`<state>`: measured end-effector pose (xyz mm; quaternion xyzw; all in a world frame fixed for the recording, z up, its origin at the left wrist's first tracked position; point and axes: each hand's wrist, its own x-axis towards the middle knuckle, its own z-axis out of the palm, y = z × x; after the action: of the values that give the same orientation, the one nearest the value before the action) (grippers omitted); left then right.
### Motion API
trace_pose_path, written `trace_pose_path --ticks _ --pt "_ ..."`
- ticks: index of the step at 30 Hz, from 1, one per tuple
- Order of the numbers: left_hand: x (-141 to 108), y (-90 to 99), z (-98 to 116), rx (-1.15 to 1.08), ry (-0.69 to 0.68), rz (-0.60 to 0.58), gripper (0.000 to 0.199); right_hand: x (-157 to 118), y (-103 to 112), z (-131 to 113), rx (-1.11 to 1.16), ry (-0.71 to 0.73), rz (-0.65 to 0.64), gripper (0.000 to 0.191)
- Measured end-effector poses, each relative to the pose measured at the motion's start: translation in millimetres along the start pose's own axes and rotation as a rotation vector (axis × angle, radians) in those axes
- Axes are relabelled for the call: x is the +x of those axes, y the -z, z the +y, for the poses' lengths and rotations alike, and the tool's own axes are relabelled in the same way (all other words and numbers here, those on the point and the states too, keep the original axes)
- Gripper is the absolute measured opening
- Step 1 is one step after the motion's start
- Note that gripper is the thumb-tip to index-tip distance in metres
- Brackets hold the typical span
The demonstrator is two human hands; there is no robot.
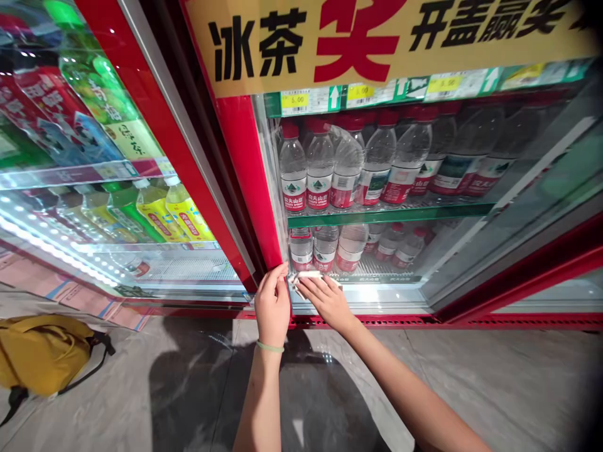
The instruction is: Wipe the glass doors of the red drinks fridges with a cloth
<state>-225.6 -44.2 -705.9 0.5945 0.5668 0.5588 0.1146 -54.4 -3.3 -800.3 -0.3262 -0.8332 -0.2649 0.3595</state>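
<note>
My right hand (327, 303) presses a folded white cloth (311, 275) against the lower left corner of a glass cooler door, fingers lying together over it. Close beside it, my left hand (273, 298) is closed at the red door frame (242, 169), fingertips bent over its edge; a pale green band circles that wrist. Behind the glass, water bottles (319, 169) with red caps and red-white labels stand on a shelf. More of these bottles (348, 248) stand on the bottom level, just above the cloth.
To the left is another cooler (164, 113) with colourful drink bottles. A yellow bag (44, 351) lies on the grey tiled floor (471, 376) at the far left. Across the door's upper part runs a yellow sign (405, 37) with large characters. Price tags (296, 100) line the shelf below it.
</note>
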Motion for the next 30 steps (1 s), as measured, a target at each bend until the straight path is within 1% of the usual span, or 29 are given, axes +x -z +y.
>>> trace_pose_path --ticks 3,4,5,6,7,8,10,12,13,14,15,16,17,18,20,22,23,24,25,26,27,28,30 --pt "0 -4.1 5 -0.036 0.004 0.072 0.029 66 24 21 -0.046 -0.143 0.132 0.061" --pt "1 -4.9 7 -0.057 0.002 0.092 0.03 85 29 27 -0.053 -0.187 0.165 0.062" --pt "1 -5.3 9 -0.074 -0.001 0.107 0.03 97 32 30 -0.053 -0.213 0.185 0.063" --pt "2 -5.4 10 -0.084 -0.004 0.119 0.03 101 33 32 -0.046 -0.211 0.188 0.064" --pt "3 -5.2 11 -0.087 -0.002 0.128 0.03 98 31 32 -0.032 -0.175 0.169 0.063" --pt "3 -4.8 11 -0.085 0.006 0.133 0.03 87 28 30 -0.012 -0.109 0.14 0.061" --pt "4 -3.4 11 -0.084 0.025 0.13 0.031 51 19 22 0.033 0.063 0.059 0.054" --pt "4 -1.2 11 -0.097 0.035 0.111 0.031 14 13 15 0.058 0.162 0.019 0.051" --pt "3 0.3 12 -0.109 0.037 0.1 0.032 2 12 14 0.065 0.193 0.011 0.052" --pt "3 2.1 13 -0.122 0.039 0.091 0.032 -3 14 14 0.066 0.214 0.008 0.053" --pt "3 4.3 16 -0.137 0.044 0.086 0.032 1 17 17 0.065 0.232 0.01 0.054" --pt "4 6.9 20 -0.153 0.051 0.085 0.032 13 24 22 0.06 0.243 0.015 0.053" --pt "5 9.9 26 -0.167 0.055 0.088 0.032 33 33 29 0.045 0.242 0.021 0.052" --pt "8 13.3 33 -0.176 0.054 0.093 0.032 61 46 38 0.02 0.229 0.028 0.053" --pt "17 20.7 50 -0.181 0.037 0.11 0.033 131 79 59 -0.045 0.177 0.054 0.058" --pt "30 28.6 71 -0.193 0.003 0.126 0.033 204 117 79 -0.085 0.133 0.129 0.065" --pt "37 32.6 81 -0.207 -0.017 0.134 0.034 234 133 87 -0.096 0.104 0.163 0.067" --pt "44 36.5 91 -0.222 -0.036 0.142 0.034 257 146 93 -0.105 0.076 0.212 0.068" --pt "50 40.3 99 -0.234 -0.055 0.151 0.034 272 154 96 -0.111 0.055 0.242 0.068" --pt "56 43.8 107 -0.242 -0.073 0.16 0.035 276 156 97 -0.116 0.046 0.253 0.067" --pt "59 47.0 112 -0.244 -0.087 0.168 0.035 269 153 95 -0.115 0.054 0.239 0.066" --pt "62 49.7 116 -0.244 -0.095 0.174 0.035 253 146 91 -0.104 0.081 0.209 0.064" --pt "63 53.3 119 -0.24 -0.095 0.173 0.035 200 123 80 -0.052 0.193 0.106 0.058"
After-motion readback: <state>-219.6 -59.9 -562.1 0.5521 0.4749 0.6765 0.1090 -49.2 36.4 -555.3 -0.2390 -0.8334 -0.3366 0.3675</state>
